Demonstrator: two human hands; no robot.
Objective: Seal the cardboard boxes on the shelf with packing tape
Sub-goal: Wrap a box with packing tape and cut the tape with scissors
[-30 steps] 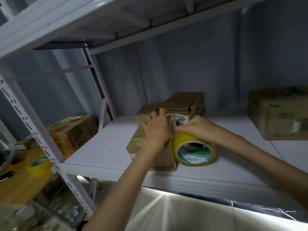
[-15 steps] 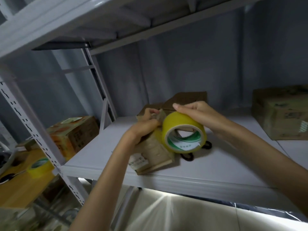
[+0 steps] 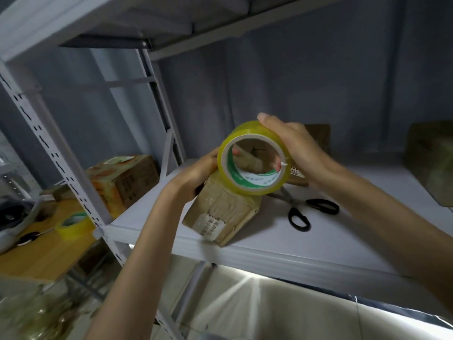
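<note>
A small cardboard box [image 3: 220, 212], wrapped in clear tape with a white label, stands tilted on the white shelf [image 3: 343, 241], one corner near the front edge. My left hand [image 3: 196, 173] grips the box's upper left side. My right hand [image 3: 291, 146] holds a yellow roll of packing tape [image 3: 252, 160] from above, just over the box's top; its fingertips show inside the core. A second cardboard box [image 3: 316, 136] sits behind, mostly hidden by my right hand.
Black-handled scissors [image 3: 308, 212] lie on the shelf right of the box. A larger cardboard box [image 3: 431, 160] stands at the far right. Left of the rack, a wooden table [image 3: 36, 246] carries another tape roll [image 3: 73, 224] and an orange printed box [image 3: 122, 180].
The tape roll went up from the shelf beside the box to above it. The box has been tipped and turned, which uncovered the scissors. The camera has come closer.
</note>
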